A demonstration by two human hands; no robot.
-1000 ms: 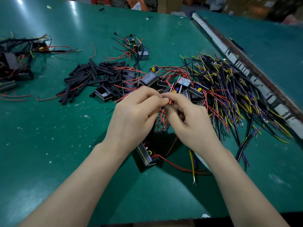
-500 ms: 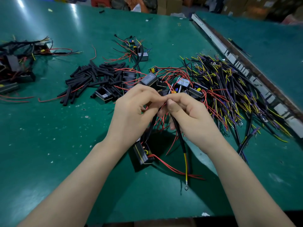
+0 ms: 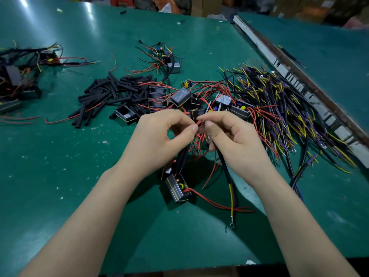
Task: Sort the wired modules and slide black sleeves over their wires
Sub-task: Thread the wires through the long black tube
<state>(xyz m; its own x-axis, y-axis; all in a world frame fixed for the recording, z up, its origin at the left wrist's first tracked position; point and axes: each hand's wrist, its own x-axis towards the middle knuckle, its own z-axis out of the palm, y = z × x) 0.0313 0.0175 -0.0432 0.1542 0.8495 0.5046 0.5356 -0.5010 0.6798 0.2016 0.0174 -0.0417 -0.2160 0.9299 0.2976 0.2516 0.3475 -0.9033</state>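
Note:
My left hand (image 3: pixel 159 140) and my right hand (image 3: pixel 235 140) meet above the table's middle, each pinching the tip of a thin red wire (image 3: pixel 199 123) between thumb and forefinger. A black-sleeved cable (image 3: pixel 224 164) with a yellow wire and ring terminal hangs down from my right hand. Below my left hand lies a black module (image 3: pixel 176 187) with red leads trailing right. Several more modules (image 3: pixel 180 96) sit in a tangle just beyond my fingers. Loose black sleeves (image 3: pixel 111 94) lie in a pile to the left of them.
A heap of black, yellow and purple wires (image 3: pixel 283 108) spreads at the right, beside a metal rail (image 3: pixel 295 80) that divides the green tables. Another bundle of wired modules (image 3: pixel 22 76) lies at the far left. A small module with wires (image 3: pixel 169 62) sits farther back.
My hands have drawn slightly apart, and the red wire tip now shows between the fingertips. The sleeved cable has slid out lower from my right hand.

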